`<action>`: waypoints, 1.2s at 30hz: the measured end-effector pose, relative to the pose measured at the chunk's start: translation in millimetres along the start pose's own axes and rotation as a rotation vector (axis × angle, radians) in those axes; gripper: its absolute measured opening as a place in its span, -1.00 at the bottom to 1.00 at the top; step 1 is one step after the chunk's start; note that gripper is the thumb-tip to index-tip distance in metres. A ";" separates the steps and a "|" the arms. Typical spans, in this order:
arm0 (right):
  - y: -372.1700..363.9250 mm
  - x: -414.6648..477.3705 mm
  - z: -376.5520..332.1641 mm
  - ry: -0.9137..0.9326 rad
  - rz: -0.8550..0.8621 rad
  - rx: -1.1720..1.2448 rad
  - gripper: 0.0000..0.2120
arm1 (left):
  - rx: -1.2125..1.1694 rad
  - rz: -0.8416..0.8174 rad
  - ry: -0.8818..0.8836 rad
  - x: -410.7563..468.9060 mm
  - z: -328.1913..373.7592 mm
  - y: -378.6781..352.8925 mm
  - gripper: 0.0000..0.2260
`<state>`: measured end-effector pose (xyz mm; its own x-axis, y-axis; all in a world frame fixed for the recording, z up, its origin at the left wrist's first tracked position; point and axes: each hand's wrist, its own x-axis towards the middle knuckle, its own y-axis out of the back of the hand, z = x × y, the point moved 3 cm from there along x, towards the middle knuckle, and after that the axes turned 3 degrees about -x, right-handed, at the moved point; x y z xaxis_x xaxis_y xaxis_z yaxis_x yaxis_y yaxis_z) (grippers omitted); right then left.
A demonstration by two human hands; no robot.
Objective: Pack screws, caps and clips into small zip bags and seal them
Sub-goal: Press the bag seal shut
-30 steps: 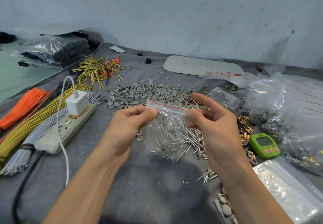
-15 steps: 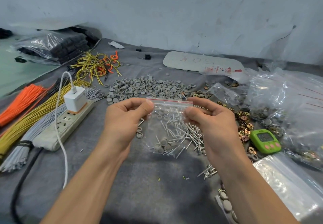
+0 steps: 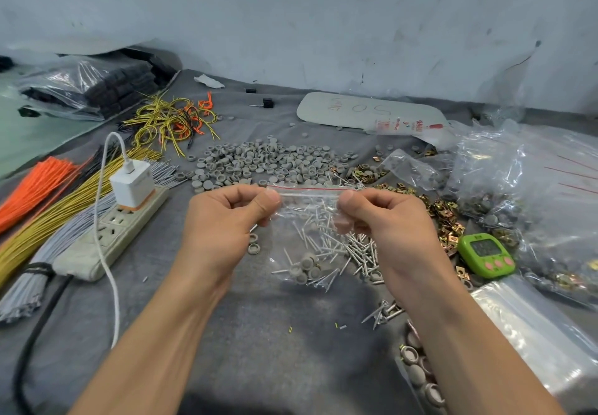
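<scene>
**Zip bag being held at its closure strip by both hands**

Both hands are holding the small clear zip bag just above the grey cloth, at the centre of the view. The left hand is pinching the bag's upper left corner between the thumb and curled forefinger. The right hand is pinching the upper right corner in the same manner, with its remaining fingers curling in behind the plastic. The red-lined closure strip is stretching level between the two thumbs; whether it is fully pressed together cannot be told. The bag is hanging down from this strip, with thin silver screws and a few grey caps lying inside it.

A broad pile of loose caps is lying on the cloth beyond the hands. Loose screws are lying just beside the bag, under the right hand, and brass clips are lying scattered to that hand's right. A green timer is sitting near the clips, with large clear bags lying behind it. To the left, a white charger is plugged into a power strip, and bundled wires in orange, yellow and grey are lying alongside.
</scene>
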<state>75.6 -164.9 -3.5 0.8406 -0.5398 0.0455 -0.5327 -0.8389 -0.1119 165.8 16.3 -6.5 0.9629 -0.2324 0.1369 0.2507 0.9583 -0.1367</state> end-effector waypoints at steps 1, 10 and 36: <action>0.4 0.1 0.3 -0.001 0.003 0.007 -0.72 | -0.003 0.001 0.003 0.2 -1.6 -1.1 -0.84; -5.0 -0.4 3.8 0.073 -0.042 -0.042 -0.72 | 0.027 -0.063 0.065 -2.2 -7.3 -7.3 -0.86; -20.8 -6.8 4.4 0.182 -0.010 -0.046 -0.70 | -0.088 -0.005 0.015 -13.0 -6.2 -34.4 -0.93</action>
<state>81.4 -143.5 -5.8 0.8166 -0.5313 0.2254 -0.5315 -0.8445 -0.0651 145.3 -14.7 -9.6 0.9630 -0.2399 0.1229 0.2623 0.9390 -0.2224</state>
